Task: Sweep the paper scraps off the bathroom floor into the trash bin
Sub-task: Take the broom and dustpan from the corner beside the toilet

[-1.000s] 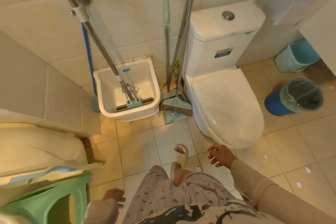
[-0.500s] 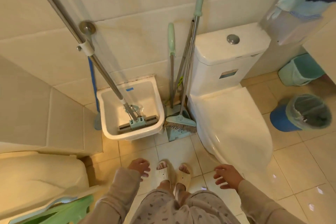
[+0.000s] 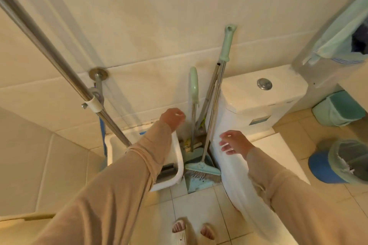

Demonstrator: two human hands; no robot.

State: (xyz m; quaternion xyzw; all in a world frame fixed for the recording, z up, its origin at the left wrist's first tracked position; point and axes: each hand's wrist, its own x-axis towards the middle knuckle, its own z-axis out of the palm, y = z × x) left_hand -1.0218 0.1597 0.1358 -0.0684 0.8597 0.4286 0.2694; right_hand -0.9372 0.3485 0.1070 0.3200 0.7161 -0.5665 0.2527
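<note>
Both grips empty, fingers loose: my left hand (image 3: 172, 118) nearly touches the upright dustpan handle (image 3: 194, 85); the broom (image 3: 214, 103) leans just left of my right hand (image 3: 235, 142).

Bin (image 3: 350, 162) cut by right edge, mop head (image 3: 166, 169) mostly hidden behind left sleeve (image 3: 119, 185), left hand (image 3: 172, 119) blurred, perhaps empty

The broom (image 3: 214, 117) and dustpan (image 3: 196, 173) lean on the wall just left of the toilet (image 3: 256, 117), between it and the mop sink (image 3: 175, 165). The bin (image 3: 346, 163) stands right of the toilet, with a second bin (image 3: 336, 108) behind it near the wall.
</note>
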